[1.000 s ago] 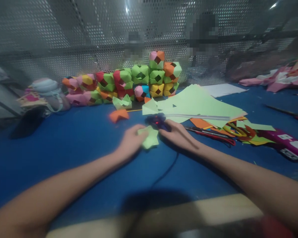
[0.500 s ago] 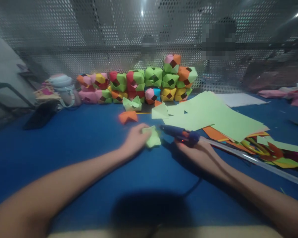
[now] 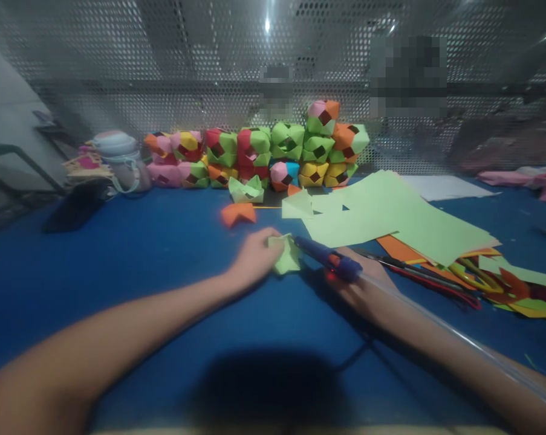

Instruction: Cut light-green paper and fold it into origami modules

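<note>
My left hand (image 3: 258, 257) pinches a small folded piece of light green paper (image 3: 287, 257) just above the blue tabletop. A dark blue glue gun (image 3: 329, 257) is gripped in my right hand (image 3: 363, 284), with a long clear glue stick (image 3: 440, 326) trailing from its back end over my forearm. The nozzle is at the paper's upper right edge; whether it touches, I cannot tell. A red light glows on the gun. Just beyond my left hand lie an orange folded piece (image 3: 239, 214) and an open light green folded piece (image 3: 247, 190).
Stacked folded-paper balls (image 3: 254, 148) in many colours line the back, before a perforated metal panel (image 3: 186, 66). Green paper sheets (image 3: 381, 211) lie to the right, with yellow-handled scissors (image 3: 476, 278) and scraps nearby. A bottle (image 3: 121, 160) and a dark phone-like object (image 3: 75, 206) are at left.
The glue gun's nozzle has come closer to the green paper's edge, and the gun and its glue stick now slant more steeply. The whole view has shifted slightly.
</note>
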The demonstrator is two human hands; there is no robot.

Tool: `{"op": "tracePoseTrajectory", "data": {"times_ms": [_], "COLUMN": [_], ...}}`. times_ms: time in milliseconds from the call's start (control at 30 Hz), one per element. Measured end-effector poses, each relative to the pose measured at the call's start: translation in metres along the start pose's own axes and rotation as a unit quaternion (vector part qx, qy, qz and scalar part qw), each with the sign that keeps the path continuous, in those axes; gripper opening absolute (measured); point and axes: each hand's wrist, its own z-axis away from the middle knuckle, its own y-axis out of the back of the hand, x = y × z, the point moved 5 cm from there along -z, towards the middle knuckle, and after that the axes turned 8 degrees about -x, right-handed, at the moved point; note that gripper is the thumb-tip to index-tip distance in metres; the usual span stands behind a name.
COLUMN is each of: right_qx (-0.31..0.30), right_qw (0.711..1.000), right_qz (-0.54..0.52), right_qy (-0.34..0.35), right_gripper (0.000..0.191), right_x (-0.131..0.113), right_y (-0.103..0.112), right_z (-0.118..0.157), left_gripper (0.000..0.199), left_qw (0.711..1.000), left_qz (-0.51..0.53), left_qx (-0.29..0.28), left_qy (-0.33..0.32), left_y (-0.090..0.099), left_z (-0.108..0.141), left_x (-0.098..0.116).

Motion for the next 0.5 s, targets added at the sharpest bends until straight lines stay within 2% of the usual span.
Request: {"op": "tracePoseTrajectory", "data": {"times_ms": [267, 500], "right_qx": [0.031, 0.033], "right_qw": [0.997, 0.995], "right_qz": [0.061, 0.096], "right_qy": [0.021, 0.015], "right_gripper": [0.012, 0.014], "right_x": [-0.012, -0.012], "right_y": [0.008, 0.009], "right_z": [-0.002, -0.002], "left_gripper": [0.011, 0.011], "left_qw": [1.0, 1.0], "left_qz": [-0.016, -0.024], "left_qx": [-0.002, -0.006], "left_qy": [-0.01, -0.002], "left_y": [0.0, 0.0], "left_z": [0.0, -0.001], "left_x": [-0.001, -0.001]}}
